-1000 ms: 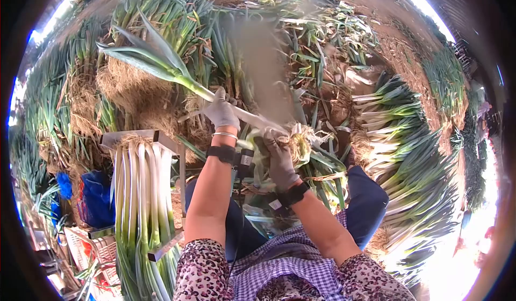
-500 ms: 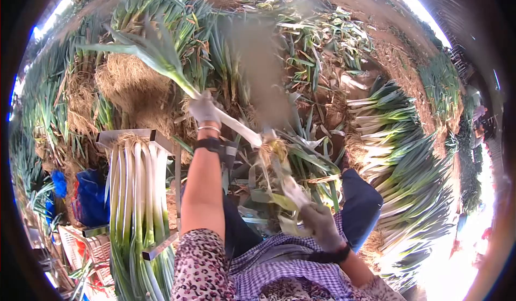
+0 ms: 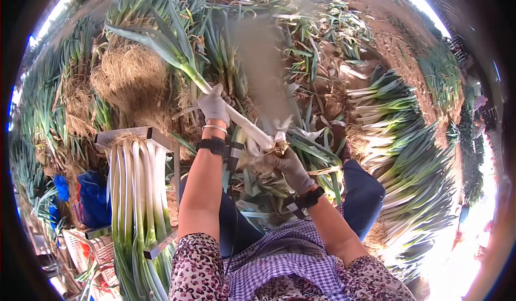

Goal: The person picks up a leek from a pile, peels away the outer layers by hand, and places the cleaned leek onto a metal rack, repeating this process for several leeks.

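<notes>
My left hand, in a pale glove, is closed around the shaft of a leek. Its green leaves fan out to the upper left, and its white root end slants down to the right. At that lower end my right hand, also gloved, has its fingers curled in against the base of the leek, just below the tuft of roots. Those fingertips are partly blurred among loose pale leaf sheaths. Stripped leaves lie under and around both hands.
To my left, a metal frame holds a row of cleaned leeks. Uncleaned leeks with shaggy roots stand in bundles behind it. A long pile of leeks lies on the right. A basket and a blue bag are at lower left.
My right hand has moved up and left from beside my knee, where it gripped a stripped leaf, to the leek's root end. My left hand has shifted slightly right with the leek.
</notes>
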Available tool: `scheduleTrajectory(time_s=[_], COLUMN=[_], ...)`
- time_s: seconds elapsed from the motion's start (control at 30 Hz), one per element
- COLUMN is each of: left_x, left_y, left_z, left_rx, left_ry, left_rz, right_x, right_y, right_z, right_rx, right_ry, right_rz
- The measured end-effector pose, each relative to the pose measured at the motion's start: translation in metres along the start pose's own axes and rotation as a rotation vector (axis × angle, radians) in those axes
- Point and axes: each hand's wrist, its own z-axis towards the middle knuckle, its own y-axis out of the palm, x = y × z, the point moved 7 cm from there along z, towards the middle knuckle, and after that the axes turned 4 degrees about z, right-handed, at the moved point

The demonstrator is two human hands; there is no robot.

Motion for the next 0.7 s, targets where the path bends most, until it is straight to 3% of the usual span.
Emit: scheduleTrajectory(time_s=[0.1,0.13,0.2,0.33,0.43,0.47,0.57,0.6,0.7], left_x=[-0.004,-0.003,-0.003,-0.012,-0.025,-0.026,-0.032,-0.034,-0.056], left_y=[0.001,0.002,0.006,0.022,0.031,0.032,0.025,0.022,0.015], left_z=[0.006,0.006,0.004,-0.009,-0.018,-0.019,-0.007,-0.001,0.003], left_rx=[0.005,-0.008,-0.034,-0.098,-0.180,-0.219,-0.195,-0.158,-0.078], left_ry=[-0.013,-0.016,-0.033,-0.092,-0.173,-0.208,-0.226,-0.229,-0.258], left_rz=[0.002,-0.013,-0.036,-0.052,-0.012,-0.023,0.021,0.057,0.113], right_x=[-0.009,-0.005,-0.017,-0.066,-0.045,-0.059,-0.026,-0.041,-0.008], right_y=[0.001,-0.021,-0.040,-0.011,-0.008,0.022,0.016,0.030,0.011], right_z=[-0.022,-0.026,-0.039,-0.031,-0.003,-0.004,-0.013,-0.034,-0.065], right_rx=[0.117,0.196,0.229,-0.143,-0.310,-0.428,-0.303,-0.152,0.085], right_ry=[-0.082,-0.170,-0.403,-0.387,0.015,-0.143,-0.127,-0.166,-0.106], right_rz=[-0.118,-0.235,-0.181,-0.064,-0.001,0.011,0.112,0.074,0.112])
